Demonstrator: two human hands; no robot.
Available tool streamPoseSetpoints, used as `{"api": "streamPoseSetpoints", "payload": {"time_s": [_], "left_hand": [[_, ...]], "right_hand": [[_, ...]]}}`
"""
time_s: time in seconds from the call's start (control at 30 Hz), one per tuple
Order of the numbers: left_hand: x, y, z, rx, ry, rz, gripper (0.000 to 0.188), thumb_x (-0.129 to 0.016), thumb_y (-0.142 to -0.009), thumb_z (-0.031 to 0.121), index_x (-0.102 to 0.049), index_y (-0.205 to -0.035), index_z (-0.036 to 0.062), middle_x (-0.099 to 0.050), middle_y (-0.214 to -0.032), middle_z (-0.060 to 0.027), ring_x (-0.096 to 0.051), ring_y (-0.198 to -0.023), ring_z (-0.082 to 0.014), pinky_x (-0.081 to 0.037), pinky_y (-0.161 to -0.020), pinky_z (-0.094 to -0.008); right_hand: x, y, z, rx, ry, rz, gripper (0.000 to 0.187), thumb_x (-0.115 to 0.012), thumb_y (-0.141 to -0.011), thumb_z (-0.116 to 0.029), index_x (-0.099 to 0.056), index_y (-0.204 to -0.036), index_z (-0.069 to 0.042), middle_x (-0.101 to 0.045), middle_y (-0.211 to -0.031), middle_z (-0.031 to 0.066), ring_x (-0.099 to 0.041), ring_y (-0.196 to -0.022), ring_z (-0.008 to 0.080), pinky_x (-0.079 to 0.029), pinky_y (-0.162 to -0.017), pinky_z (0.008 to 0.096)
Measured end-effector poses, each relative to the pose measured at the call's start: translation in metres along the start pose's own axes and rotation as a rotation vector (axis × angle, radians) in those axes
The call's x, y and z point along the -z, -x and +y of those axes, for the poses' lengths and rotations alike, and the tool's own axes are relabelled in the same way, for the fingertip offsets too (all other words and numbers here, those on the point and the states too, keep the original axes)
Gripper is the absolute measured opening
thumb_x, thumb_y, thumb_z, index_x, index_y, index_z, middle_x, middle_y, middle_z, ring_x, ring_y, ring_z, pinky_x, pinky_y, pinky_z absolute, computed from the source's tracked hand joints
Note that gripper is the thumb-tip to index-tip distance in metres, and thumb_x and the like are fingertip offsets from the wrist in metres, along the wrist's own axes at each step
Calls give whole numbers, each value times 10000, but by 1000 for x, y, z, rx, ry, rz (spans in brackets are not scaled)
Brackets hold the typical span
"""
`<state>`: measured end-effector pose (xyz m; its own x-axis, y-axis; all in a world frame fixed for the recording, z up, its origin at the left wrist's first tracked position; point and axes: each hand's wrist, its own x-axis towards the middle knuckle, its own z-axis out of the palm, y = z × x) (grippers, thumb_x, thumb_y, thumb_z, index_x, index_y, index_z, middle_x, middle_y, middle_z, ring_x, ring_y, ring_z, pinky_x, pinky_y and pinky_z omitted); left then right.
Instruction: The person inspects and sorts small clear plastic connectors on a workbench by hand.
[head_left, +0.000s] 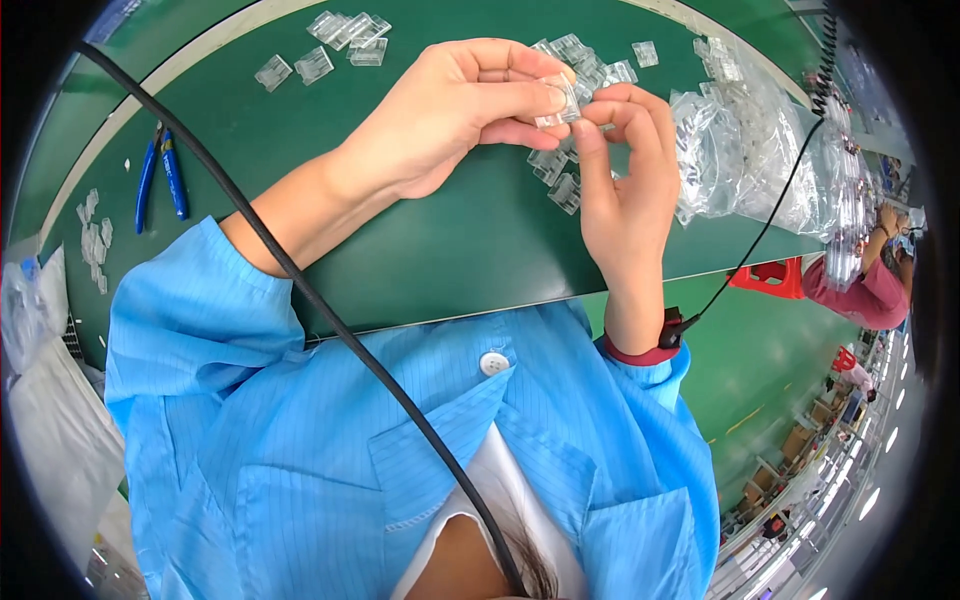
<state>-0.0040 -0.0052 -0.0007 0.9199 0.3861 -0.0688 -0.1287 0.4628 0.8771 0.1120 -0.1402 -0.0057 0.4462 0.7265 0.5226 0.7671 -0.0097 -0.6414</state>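
Note:
My left hand [465,110] pinches a small clear plastic part [567,103] between thumb and fingers above the green tabletop. At the same part's right edge, the thumb and bent fingers of my right hand [630,165] close in a pinch. A loose pile of similar clear plastic parts [566,192] lies beneath and behind both hands, partly hidden by them. Further left at the back sits another group of these clear parts [350,32]. A red band with a black clip [675,328] and a thin cord circles my right wrist.
Blue-handled cutters [160,180] and small clear scraps [95,240] lie at the left. Clear plastic bags [745,150] of parts stand on the right. A black cable [300,285] crosses in front of me. Beyond the table's right edge are a red stool [768,277] and another person [870,285].

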Motion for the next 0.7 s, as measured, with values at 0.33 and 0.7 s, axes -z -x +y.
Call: {"api": "streamPoseSetpoints", "payload": {"time_s": [0.33, 0.7], "left_hand": [[0, -1, 0, -115, -252, 36, 222, -639, -874, 84, -613, -1081, 9, -658, -922, -77, -655, -847, -149, -544, -776, -266], [0, -4, -8, -110, -120, 71, 222, -651, -850, 73, -609, -1029, -52, -647, -868, -97, -662, -792, -152, -558, -734, -262]], "right_hand": [[5, 2, 0, -77, -175, 3, 108, -643, -787, 2, -587, -873, -29, -571, -988, 95, -538, -912, 255, -446, -774, 327], [6, 3, -3, 65, 33, -47, 109, -630, -787, 13, -593, -875, -41, -568, -1008, 85, -519, -943, 262, -428, -810, 334]]}}
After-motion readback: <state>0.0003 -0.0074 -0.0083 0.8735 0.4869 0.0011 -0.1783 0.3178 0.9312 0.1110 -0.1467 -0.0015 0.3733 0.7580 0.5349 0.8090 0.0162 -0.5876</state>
